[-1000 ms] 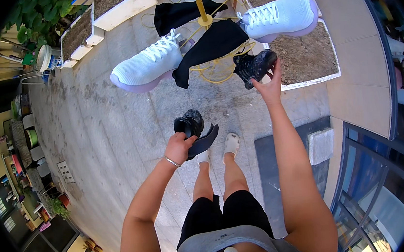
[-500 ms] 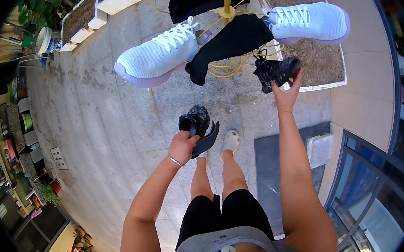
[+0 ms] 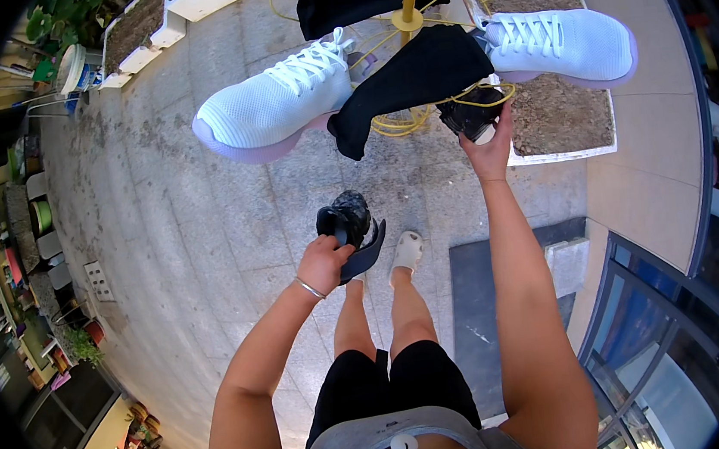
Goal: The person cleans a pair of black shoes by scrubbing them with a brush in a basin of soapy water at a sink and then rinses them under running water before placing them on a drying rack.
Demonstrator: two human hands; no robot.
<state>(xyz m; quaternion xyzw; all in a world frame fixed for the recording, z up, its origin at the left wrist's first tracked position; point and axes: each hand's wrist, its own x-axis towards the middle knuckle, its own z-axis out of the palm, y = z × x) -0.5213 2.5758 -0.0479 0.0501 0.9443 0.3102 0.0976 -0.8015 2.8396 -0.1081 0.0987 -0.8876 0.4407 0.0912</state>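
A yellow wire shoe-drying rack (image 3: 406,20) stands ahead of me. My right hand (image 3: 489,150) grips a black shoe (image 3: 467,114) from below, up against one of the rack's wire loops. Lower down, my left hand (image 3: 321,261) is closed on another black shoe (image 3: 351,209), which is shiny and wrinkled. A dark grey curved piece (image 3: 366,259) hangs from that grip; its kind I cannot make out. On the rack sit a white sneaker (image 3: 274,101) at left and a second white sneaker (image 3: 565,42) at right. Black cloth (image 3: 416,72) drapes between them, hiding part of the wires.
Behind the rack at right is a soil-filled planter (image 3: 562,123) with a white rim. More planters (image 3: 138,38) line the far left. A dark mat (image 3: 496,298) lies on the paving right of my feet, near a glass door (image 3: 657,343). Shelves and pots stand far left.
My right hand has moved slightly left and up with its black shoe, which is now turned and partly behind the wire loop. The left hand stays nearly in place.
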